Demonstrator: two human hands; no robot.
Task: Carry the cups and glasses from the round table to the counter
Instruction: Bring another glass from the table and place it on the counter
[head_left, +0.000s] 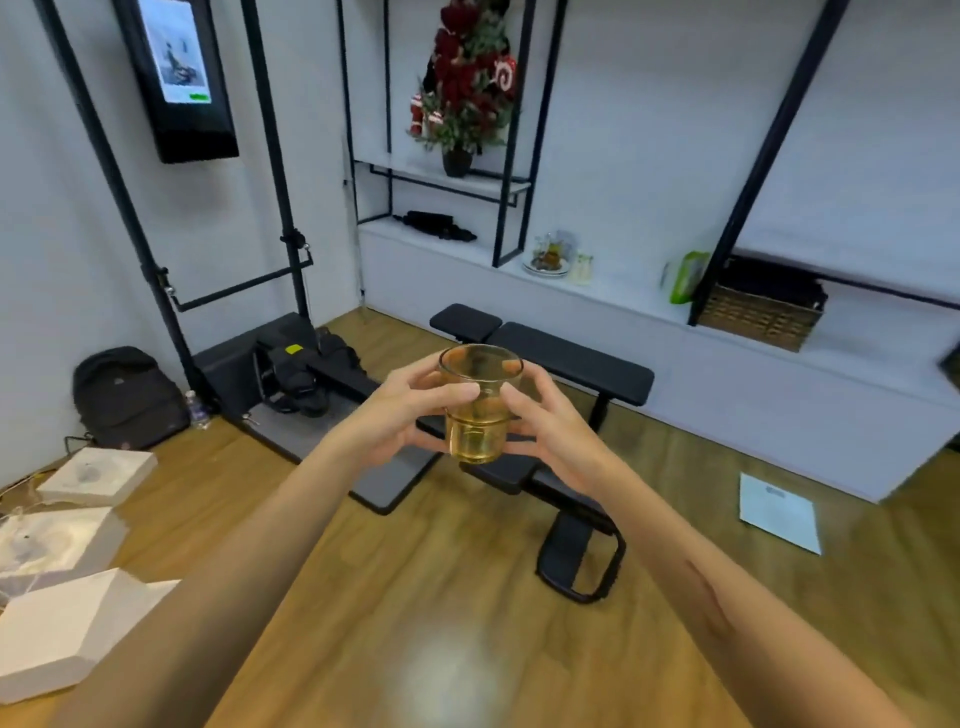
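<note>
Amber glass (479, 404) sits upright between my left hand (402, 415) and right hand (550, 426), fingers of both pressed against its sides, held in the air over the wood floor. I judge this the carry step, mid-transit. White counter (623, 301) lies ahead past the black bench (566, 364). Next: walk round the bench, keep the glass level, set it on a bare spot.
</note>
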